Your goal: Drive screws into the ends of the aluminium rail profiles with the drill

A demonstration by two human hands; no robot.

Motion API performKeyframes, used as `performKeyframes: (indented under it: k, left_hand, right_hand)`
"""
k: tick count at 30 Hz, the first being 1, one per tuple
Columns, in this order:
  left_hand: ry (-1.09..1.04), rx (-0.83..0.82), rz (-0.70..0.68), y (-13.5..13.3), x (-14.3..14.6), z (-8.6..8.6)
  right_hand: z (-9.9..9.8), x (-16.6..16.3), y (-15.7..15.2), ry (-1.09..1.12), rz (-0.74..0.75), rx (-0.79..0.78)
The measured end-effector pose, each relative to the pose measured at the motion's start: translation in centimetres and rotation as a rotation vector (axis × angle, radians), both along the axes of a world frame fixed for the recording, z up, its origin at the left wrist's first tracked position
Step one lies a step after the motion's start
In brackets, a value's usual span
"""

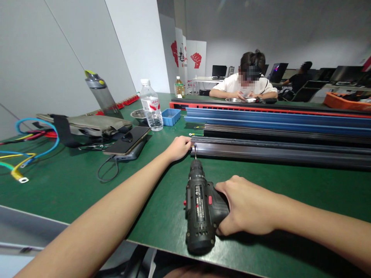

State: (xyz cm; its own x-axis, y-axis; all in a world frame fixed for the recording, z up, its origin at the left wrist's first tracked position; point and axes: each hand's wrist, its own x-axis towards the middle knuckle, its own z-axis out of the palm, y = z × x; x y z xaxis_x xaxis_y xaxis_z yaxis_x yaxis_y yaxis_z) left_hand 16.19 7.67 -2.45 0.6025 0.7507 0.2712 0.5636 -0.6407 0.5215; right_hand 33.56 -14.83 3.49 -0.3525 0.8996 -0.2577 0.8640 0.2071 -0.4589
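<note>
My right hand (245,204) is wrapped around the grip of a black cordless drill (199,208) with red buttons. The drill lies level above the green table, and its thin bit reaches the lit inner face near the left end of a long black metal rail (261,151). At that same end, my left hand (180,148) is closed on the rail, its fingertips partly hidden behind it. A small dark spot, perhaps a screw, shows where the bit meets the rail; it is too small to tell. Ring-lugged wires (197,134) stick out just behind.
Behind lie another dark rail (261,132), a blue rail (261,117) and a red-edged strip (217,107). To the left are a phone (129,141), a grey bag (89,124), a water bottle (152,110), a blue tray (171,117) and cables (58,135). A person (246,83) sits opposite.
</note>
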Motion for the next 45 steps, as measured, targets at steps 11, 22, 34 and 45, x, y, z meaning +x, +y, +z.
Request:
performKeyframes:
  k: [11,22,34,45]
  left_hand:
    - [0.003,0.011,0.002,-0.07,0.01,0.1]
    - [0.014,-0.02,0.022,-0.11,0.01,0.19]
    - [-0.008,-0.009,0.006,-0.18,0.02,0.17]
    - [-0.002,-0.008,0.001,-0.2,0.04,0.23]
  right_hand:
    - [0.02,-0.04,0.09,0.002,0.009,0.005]
    - [0.2,-0.07,-0.04,-0.03,0.017,0.0]
    - [0.03,-0.04,0.08,-0.013,0.012,-0.005]
    - [0.02,-0.01,-0.05,-0.023,0.004,-0.017]
